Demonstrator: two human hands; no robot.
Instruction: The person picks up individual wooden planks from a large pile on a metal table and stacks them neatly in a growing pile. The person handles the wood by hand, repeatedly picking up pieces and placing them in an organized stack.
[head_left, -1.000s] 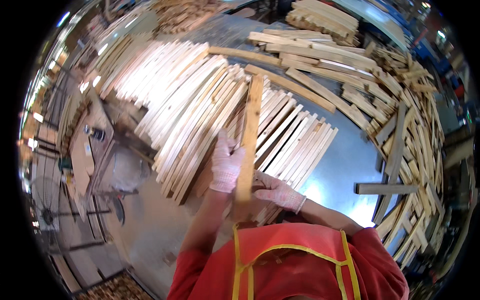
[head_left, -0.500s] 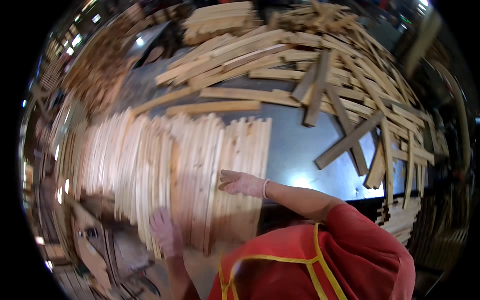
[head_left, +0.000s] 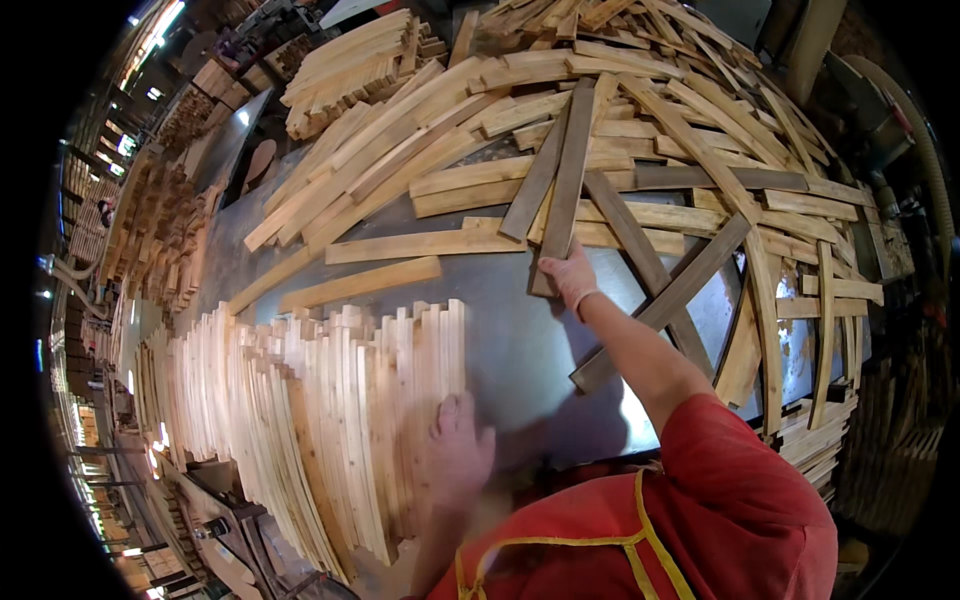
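My right hand (head_left: 570, 277), in a pale glove, reaches forward and grips the near end of a grey weathered wooden slat (head_left: 568, 175) that lies on top of the loose pile. My left hand (head_left: 457, 455), also gloved and blurred, rests flat on the right edge of a tight row of pale wooden slats (head_left: 300, 420) standing on edge. Both sit on a grey metal table (head_left: 520, 350). My red sleeve and yellow-trimmed apron fill the lower right.
A big heap of loose slats (head_left: 620, 110) covers the far and right parts of the table, several crossing each other. Two pale slats (head_left: 380, 265) lie loose between heap and row. More stacked wood (head_left: 160, 230) stands at the left. Machine parts (head_left: 210, 520) sit below the row.
My right hand has moved from the row's edge forward to the grey slat and closed on it. My left hand has come up onto the row's right end. The view has shifted right.
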